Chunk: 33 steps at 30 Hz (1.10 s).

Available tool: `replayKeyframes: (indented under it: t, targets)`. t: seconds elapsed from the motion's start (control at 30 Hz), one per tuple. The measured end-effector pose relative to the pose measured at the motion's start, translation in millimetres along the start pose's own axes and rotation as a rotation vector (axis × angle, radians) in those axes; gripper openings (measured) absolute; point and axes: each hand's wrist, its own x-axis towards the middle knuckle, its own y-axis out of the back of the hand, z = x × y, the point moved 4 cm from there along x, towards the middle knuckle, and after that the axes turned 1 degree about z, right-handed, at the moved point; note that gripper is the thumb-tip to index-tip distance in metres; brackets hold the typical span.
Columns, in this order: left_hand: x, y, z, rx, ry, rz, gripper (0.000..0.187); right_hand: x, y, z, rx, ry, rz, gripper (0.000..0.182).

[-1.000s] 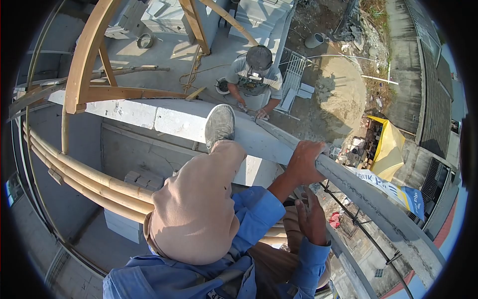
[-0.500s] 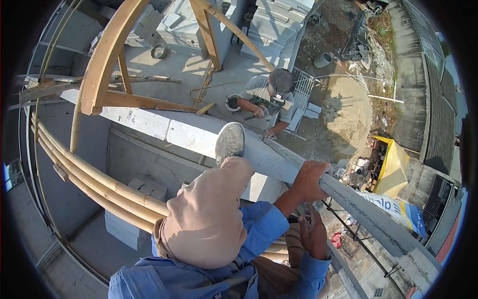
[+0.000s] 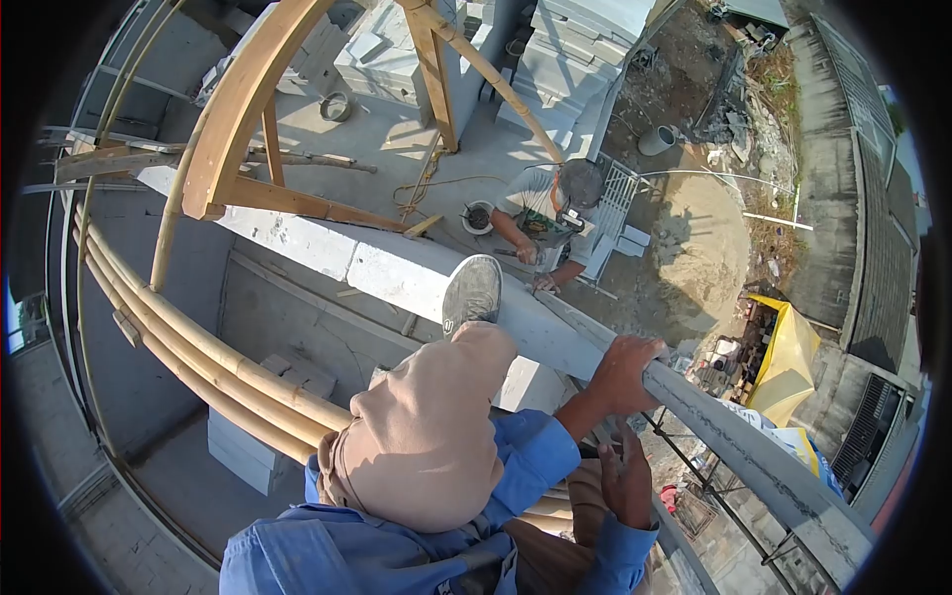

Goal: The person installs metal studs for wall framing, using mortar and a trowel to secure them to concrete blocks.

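I look down over my raised knee in tan trousers (image 3: 421, 436) and my grey shoe (image 3: 471, 293), which stands on top of a grey block wall (image 3: 397, 266). My left hand (image 3: 630, 372) grips the upper edge of a slanting concrete beam (image 3: 754, 461). Just below it, beside the beam, my right hand (image 3: 625, 476) is held flat with fingers apart and holds nothing. Both arms wear blue sleeves.
Another person (image 3: 550, 223) crouches beyond the wall, working at its top beside a small bucket (image 3: 478, 216). Bent bamboo poles (image 3: 198, 362) curve at left, and a wooden arch frame (image 3: 238, 109) stands on the wall. Stacked blocks (image 3: 585, 50) and the ground lie far below.
The view has tilted, so everything sits lower in frame. My left hand keeps its grip on the beam. The person beyond the wall has turned and shifted rightward.
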Motion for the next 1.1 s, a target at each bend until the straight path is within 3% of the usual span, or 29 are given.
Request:
replayKeyframes:
  t: [1.1]
  targets:
    - [4, 1, 1, -0.029, 0.022, -0.043, 0.045, 0, 1, 0, -0.061, -0.022, -0.041, 0.053]
